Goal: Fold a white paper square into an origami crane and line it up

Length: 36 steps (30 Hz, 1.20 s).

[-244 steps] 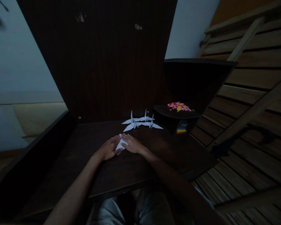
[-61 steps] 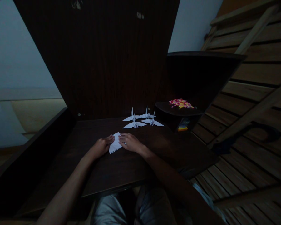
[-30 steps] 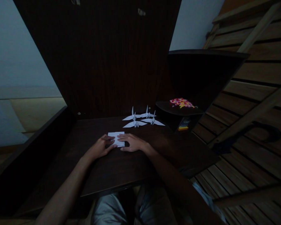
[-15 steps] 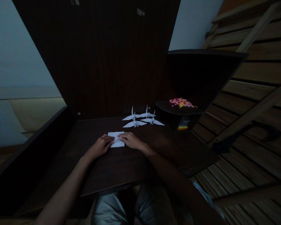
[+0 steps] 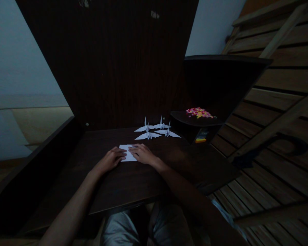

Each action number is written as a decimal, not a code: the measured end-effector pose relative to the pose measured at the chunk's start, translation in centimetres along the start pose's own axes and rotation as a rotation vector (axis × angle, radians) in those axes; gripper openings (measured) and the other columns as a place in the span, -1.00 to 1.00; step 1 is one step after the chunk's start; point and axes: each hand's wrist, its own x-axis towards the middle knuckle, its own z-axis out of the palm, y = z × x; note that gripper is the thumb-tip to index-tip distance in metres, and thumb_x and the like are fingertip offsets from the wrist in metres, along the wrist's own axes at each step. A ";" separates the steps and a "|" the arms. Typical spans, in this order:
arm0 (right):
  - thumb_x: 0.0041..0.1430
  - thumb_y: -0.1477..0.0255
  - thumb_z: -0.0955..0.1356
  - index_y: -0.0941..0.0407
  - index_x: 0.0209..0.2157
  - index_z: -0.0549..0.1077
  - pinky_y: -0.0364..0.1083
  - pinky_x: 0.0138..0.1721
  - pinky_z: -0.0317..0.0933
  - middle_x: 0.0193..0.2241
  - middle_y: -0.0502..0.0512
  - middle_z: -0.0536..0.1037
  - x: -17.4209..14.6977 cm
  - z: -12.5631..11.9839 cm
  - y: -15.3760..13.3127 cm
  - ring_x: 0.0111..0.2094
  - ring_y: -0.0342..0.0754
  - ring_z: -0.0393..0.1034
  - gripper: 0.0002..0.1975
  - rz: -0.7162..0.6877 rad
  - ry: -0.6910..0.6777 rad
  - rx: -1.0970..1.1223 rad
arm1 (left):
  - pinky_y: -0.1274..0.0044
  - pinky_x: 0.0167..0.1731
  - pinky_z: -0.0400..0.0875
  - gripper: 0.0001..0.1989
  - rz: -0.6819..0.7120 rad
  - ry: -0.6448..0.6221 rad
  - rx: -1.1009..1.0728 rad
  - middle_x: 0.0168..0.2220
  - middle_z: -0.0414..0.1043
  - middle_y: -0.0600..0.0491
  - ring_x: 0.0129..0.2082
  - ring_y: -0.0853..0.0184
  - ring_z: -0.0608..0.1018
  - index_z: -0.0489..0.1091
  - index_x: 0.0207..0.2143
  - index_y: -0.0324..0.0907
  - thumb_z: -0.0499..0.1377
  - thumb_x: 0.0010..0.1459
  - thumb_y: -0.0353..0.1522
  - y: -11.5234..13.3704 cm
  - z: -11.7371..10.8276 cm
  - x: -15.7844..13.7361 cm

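Two knees (image 5: 122, 229) show at the bottom of the frame, below the front edge of a dark desk (image 5: 125, 184), and two bare forearms slant up from the lower left and lower right toward the centre. Just left of centre, a white sheet of paper (image 5: 129, 157) lies flat on the desk between the hands, its near edge running almost level across the frame; it looks roughly square, so no long axis stands out. The left hand (image 5: 114, 157) rests on its left side with fingers pointing right, and the right hand (image 5: 141, 153) covers its upper right part with fingers pointing left. The relation that seems to matter most is this straddle: the sheet lies to the right of the left hand and to the left of the right hand, both touch it, and neither is clearly nearer. Both hands lie palm down, fingers outstretched and closed around nothing; how hard they press cannot be told. Only a narrow strip of paper separates the two sets of fingertips. Beyond, slightly right of centre, four folded white paper cranes (image 5: 149, 135) stand clustered, apart from the sheet. Farther right, a heap of small pink, red and yellow pieces (image 5: 199, 112) lies on a corner shelf (image 5: 184, 119), and a dark panel (image 5: 105, 68) fills the upper middle.
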 end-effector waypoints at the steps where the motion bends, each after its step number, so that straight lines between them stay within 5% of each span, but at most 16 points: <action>1: 0.25 0.48 0.24 0.02 0.00 0.44 0.03 0.06 0.11 0.06 0.05 0.43 0.0 -0.1 0.0 0.12 -0.01 0.23 -0.68 0.005 -0.015 -0.004 | 0.34 -0.08 0.37 -0.75 -0.004 -0.011 0.008 -0.04 0.48 -0.04 -0.10 0.21 0.47 0.53 -0.17 -0.10 0.08 0.18 -0.33 0.0 -0.1 0.0; 8: 0.28 0.32 0.23 -0.01 0.05 0.39 0.06 0.07 0.08 0.12 0.04 0.36 -0.2 -1.1 -0.4 0.12 0.01 0.21 -0.66 0.005 -0.078 -0.006 | 0.32 -0.07 0.37 -0.73 -0.007 -0.030 0.009 -0.04 0.49 -0.05 -0.09 0.18 0.47 0.53 -0.17 -0.11 0.12 0.16 -0.25 0.6 -0.7 0.0; 17: 0.19 0.32 0.30 0.10 -0.01 0.44 0.09 0.03 0.09 0.05 0.17 0.43 -0.1 -0.6 -0.8 0.04 0.08 0.20 -0.65 0.262 0.064 -0.002 | 0.34 -0.07 0.41 -0.74 -0.020 0.005 0.008 -0.13 0.55 0.00 -0.09 0.21 0.51 0.54 -0.19 -0.10 0.09 0.17 -0.28 1.1 -0.4 -0.1; 24: -0.08 0.48 0.44 0.11 -0.23 0.46 0.01 -0.09 0.23 -0.21 0.09 0.47 0.5 -0.1 -0.1 -0.18 -0.02 0.34 -0.70 0.370 0.232 0.305 | 0.34 -0.05 0.41 -0.71 -0.023 0.002 0.027 -0.11 0.54 0.00 -0.07 0.20 0.51 0.52 -0.14 -0.09 0.11 0.16 -0.23 1.2 -0.4 -0.3; 30: -0.28 0.51 0.50 0.15 -0.24 0.41 -0.08 -0.25 0.30 -0.20 0.11 0.44 1.1 1.0 0.5 -0.19 -0.04 0.37 -0.55 0.590 0.350 0.730 | 0.32 -0.04 0.39 -0.70 -0.018 0.000 0.006 -0.07 0.52 0.00 -0.04 0.18 0.49 0.51 -0.12 -0.07 0.11 0.16 -0.22 1.2 -0.3 -0.2; 36: -0.20 0.48 0.45 0.12 -0.32 0.47 -0.09 -0.24 0.28 -0.28 0.03 0.53 1.3 2.0 0.4 -0.25 -0.07 0.39 -0.72 0.511 0.372 0.808 | 0.30 -0.01 0.38 -0.63 -0.023 0.019 0.023 -0.04 0.49 -0.05 -0.01 0.16 0.48 0.48 -0.07 -0.13 0.15 0.12 -0.16 1.5 -0.4 -0.4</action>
